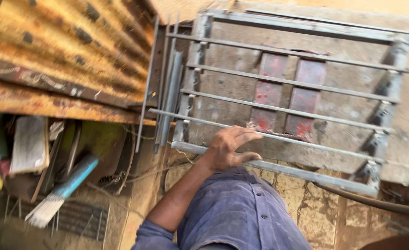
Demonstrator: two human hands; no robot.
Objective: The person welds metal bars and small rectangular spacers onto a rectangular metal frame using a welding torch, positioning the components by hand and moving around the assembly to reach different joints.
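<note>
My left hand point(230, 148) rests on the near edge of a grey metal window grille point(290, 83). The fingers lie over a thin crossbar and the thumb hooks on the lower frame bar point(315, 176). The grille lies flat on a worn concrete surface point(227, 88), with several parallel rods between two side rails. Beneath the rods sit two red rectangular blocks point(285, 95). My blue sleeve and shirt fill the bottom centre. My right hand is out of sight.
A bundle of loose steel rods point(169, 92) lies along the grille's left end. Rusty corrugated sheet point(65, 41) covers the upper left. Below it are welding electrodes in a blue packet point(63, 192), papers and a wire mesh point(79, 220). A dark hose point(366, 201) runs at lower right.
</note>
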